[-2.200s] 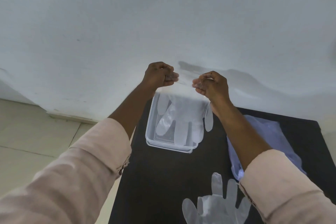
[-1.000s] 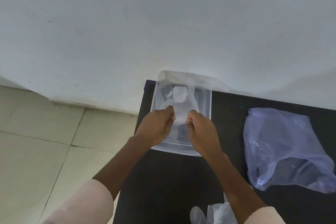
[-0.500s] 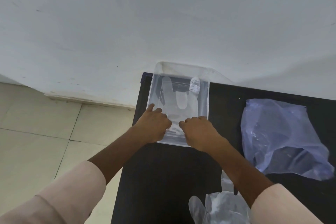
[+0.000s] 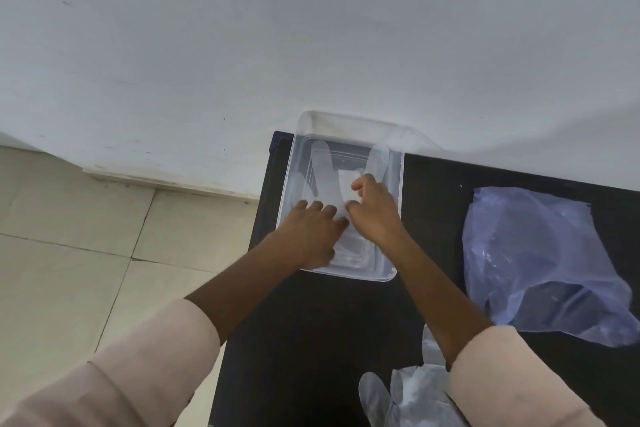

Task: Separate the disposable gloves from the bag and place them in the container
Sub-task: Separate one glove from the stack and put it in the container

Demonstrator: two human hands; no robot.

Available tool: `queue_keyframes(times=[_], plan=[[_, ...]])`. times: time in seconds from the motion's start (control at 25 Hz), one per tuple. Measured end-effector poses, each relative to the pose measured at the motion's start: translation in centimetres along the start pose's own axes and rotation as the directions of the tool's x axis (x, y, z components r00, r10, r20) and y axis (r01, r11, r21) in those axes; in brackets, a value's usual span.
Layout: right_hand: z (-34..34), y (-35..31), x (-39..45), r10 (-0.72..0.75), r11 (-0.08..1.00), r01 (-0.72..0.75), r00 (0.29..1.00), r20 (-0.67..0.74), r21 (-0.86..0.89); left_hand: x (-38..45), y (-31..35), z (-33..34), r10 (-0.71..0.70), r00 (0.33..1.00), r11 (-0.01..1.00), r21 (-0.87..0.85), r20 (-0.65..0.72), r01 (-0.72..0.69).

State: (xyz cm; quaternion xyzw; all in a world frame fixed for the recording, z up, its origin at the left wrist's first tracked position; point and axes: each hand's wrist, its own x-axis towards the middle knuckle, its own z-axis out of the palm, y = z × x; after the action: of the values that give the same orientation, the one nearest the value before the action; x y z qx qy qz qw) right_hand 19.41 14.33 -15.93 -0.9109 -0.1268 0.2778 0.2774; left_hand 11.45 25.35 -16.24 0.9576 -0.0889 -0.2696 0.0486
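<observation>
A clear plastic container (image 4: 398, 163) sits at the far left corner of the black table, against the wall. A thin transparent glove (image 4: 323, 166) lies inside it, fingers pointing toward the wall. My left hand (image 4: 313, 232) rests flat on the glove's cuff end, fingers spread. My right hand (image 4: 372, 208) is inside the container beside it, fingers curled on the glove's middle. A pale blue plastic bag (image 4: 540, 260) lies on the table to the right. More clear gloves (image 4: 412, 395) lie near the front edge, partly under my right sleeve.
The black table (image 4: 311, 340) ends on the left just beside the container, with beige floor tiles (image 4: 69, 253) below. A white wall (image 4: 311, 28) runs right behind the container.
Both hands lowered the glove from mid-air into the container. Since half a second ago, they have slid further in, the right one reaching toward the glove's fingers.
</observation>
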Motion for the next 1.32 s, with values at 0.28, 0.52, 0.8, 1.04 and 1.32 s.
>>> queue_keyframes(times=[0.28,0.52,0.8,1.04,1.32], plan=[[1.8,-0.4,2.9,0.273,0.958,-0.277,0.960,0.060,0.071,0.8,0.4,1.6,-0.069,0.992,0.995,-0.070,0.106,0.076],[0.9,-0.4,4.1,0.365,0.641,-0.351,0.922,0.131,0.683,0.8,0.1,1.6,-0.065,0.988,0.992,-0.095,0.136,0.079],[0.8,0.0,4.0,0.418,0.685,-0.346,0.907,0.043,0.641,0.8,0.0,1.9,-0.055,0.991,0.994,-0.087,0.124,0.066],[1.8,-0.1,2.6,0.519,0.558,-0.561,0.811,0.271,0.611,0.9,0.2,1.8,-0.057,0.991,0.996,-0.061,0.123,0.065],[2.2,-0.1,3.8,0.484,0.399,-0.463,0.839,0.247,0.791,0.9,0.1,1.9,-0.049,0.992,0.998,-0.039,0.120,0.054]])
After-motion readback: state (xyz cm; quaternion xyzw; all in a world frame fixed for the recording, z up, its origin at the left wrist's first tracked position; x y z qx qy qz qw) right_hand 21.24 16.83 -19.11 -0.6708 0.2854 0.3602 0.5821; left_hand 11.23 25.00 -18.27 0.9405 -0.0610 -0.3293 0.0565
